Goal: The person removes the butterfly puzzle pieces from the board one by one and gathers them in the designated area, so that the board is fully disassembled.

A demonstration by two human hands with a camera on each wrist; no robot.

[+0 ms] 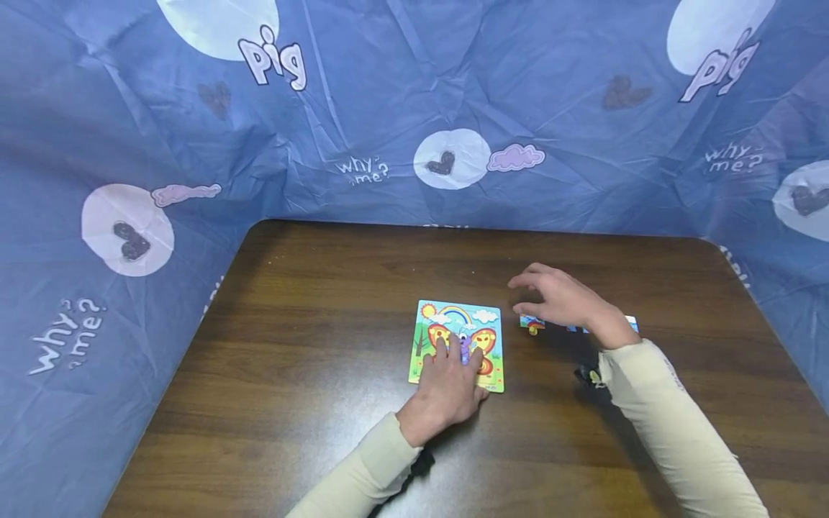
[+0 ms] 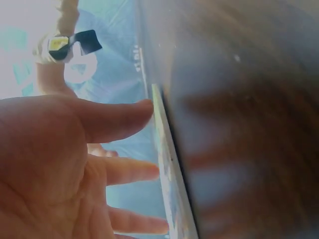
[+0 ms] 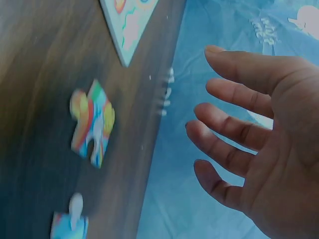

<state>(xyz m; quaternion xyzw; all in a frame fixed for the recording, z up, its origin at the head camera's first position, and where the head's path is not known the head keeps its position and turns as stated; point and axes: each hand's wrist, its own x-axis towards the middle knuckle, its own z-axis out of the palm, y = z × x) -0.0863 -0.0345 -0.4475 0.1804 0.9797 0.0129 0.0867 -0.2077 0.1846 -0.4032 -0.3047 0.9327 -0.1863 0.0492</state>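
A square butterfly puzzle board [image 1: 484,316], with a sun and rainbow on it, lies flat on the table. My left hand [image 1: 448,388] rests on its lower half, fingertips touching the picture; in the left wrist view the thumb and fingers reach the board's edge [image 2: 173,172]. To the right of the board, my right hand [image 1: 562,296] hovers with spread, slightly bent fingers and holds nothing. Under it lies a loose jigsaw piece [image 3: 94,124], colourful with a knob. A second jigsaw piece [image 3: 69,228] lies apart from it in the right wrist view.
The brown wooden table [image 1: 272,360] has rounded far corners. A blue printed cloth [image 1: 363,93] hangs behind it and at both sides. Another puzzle piece [image 1: 631,323] shows beyond the right wrist, partly hidden by the arm.
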